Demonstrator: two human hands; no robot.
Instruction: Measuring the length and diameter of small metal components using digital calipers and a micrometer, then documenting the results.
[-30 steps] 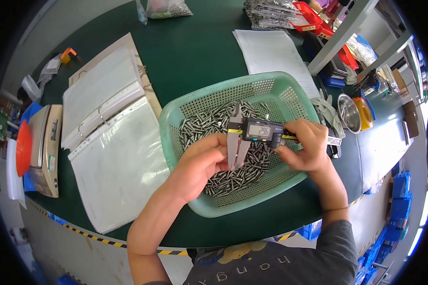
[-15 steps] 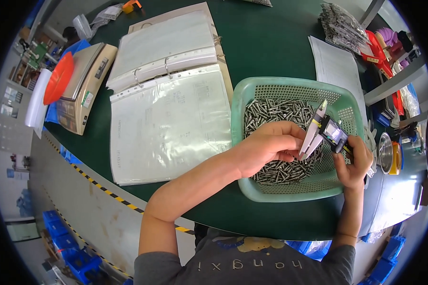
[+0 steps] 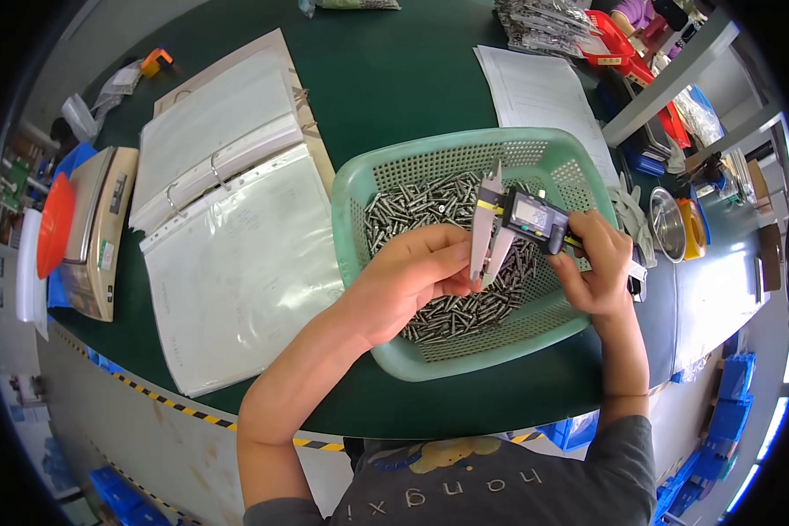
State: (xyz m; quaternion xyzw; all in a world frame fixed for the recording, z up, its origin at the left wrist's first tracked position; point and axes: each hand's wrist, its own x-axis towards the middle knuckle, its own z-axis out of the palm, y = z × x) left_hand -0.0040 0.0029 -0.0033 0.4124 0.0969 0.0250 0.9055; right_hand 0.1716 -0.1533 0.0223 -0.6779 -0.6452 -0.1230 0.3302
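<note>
The left hand (image 3: 416, 276) still pinches something too small to make out at the tips of the digital caliper (image 3: 510, 223), which the right hand (image 3: 594, 267) keeps gripped by its display over the pile of metal pins (image 3: 443, 311) in the green basket (image 3: 359, 188), now nearer the view's centre than half a second ago, the open binder (image 3: 228, 219) to its left.

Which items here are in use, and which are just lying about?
In use:
- digital caliper, held in the right hand
- left hand at the caliper's jaws
- green basket of small metal pins

Lying about:
- open ring binder
- weighing scale
- paper sheet
- metal bowl
</note>
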